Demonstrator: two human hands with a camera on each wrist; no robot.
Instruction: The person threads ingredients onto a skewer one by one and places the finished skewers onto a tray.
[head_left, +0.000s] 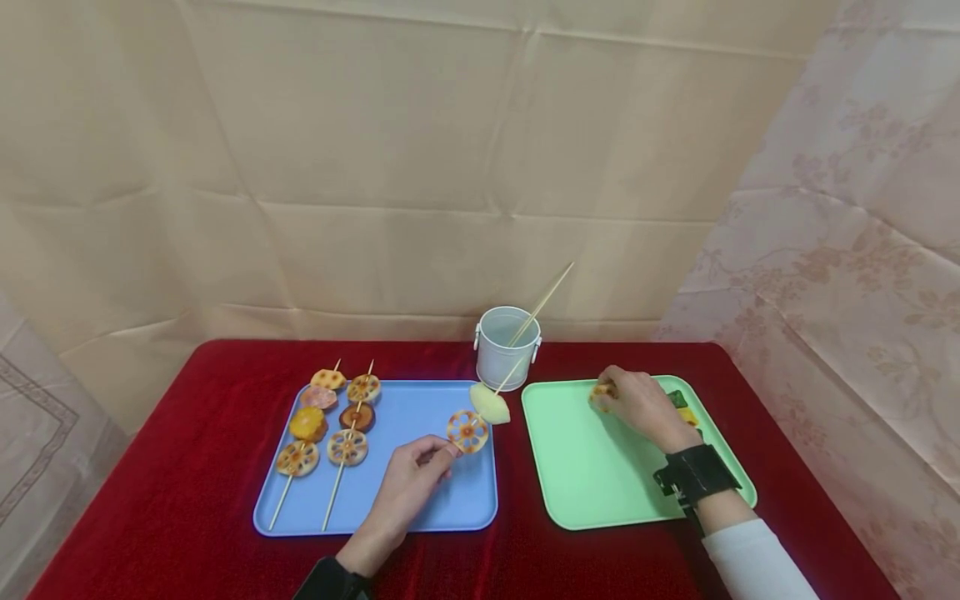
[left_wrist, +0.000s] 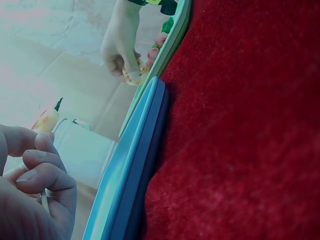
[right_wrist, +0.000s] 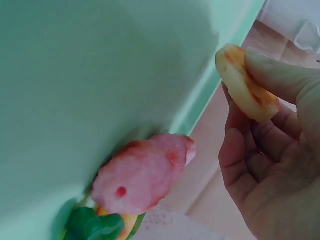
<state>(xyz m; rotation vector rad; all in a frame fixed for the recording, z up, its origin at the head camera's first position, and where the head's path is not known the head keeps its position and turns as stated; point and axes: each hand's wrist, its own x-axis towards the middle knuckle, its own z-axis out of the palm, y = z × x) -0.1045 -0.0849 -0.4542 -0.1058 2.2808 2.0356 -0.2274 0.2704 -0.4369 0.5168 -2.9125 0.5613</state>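
Note:
My left hand (head_left: 415,477) grips a bamboo skewer (head_left: 510,374) over the right part of the blue tray (head_left: 431,400). Threaded on it are a lotus root slice (head_left: 467,432), right at the fingertips, and a pale yellow-green wedge (head_left: 490,403) nearer the tip. Between thumb and fingers, my right hand (head_left: 643,406) pinches another lotus root slice (right_wrist: 245,85) above the far part of the green tray (head_left: 581,492). In the right wrist view, a pink meat-like piece (right_wrist: 145,172) lies on that tray beside green pieces (right_wrist: 92,223).
Two loaded skewers lie on the blue tray's left side, carrying lotus root slices (head_left: 347,447), a mushroom-like brown piece (head_left: 357,417) and a yellow piece (head_left: 308,423). Behind the trays stands a white bucket (head_left: 495,358) with bare skewers (head_left: 551,292). Red cloth (head_left: 202,467) covers the table.

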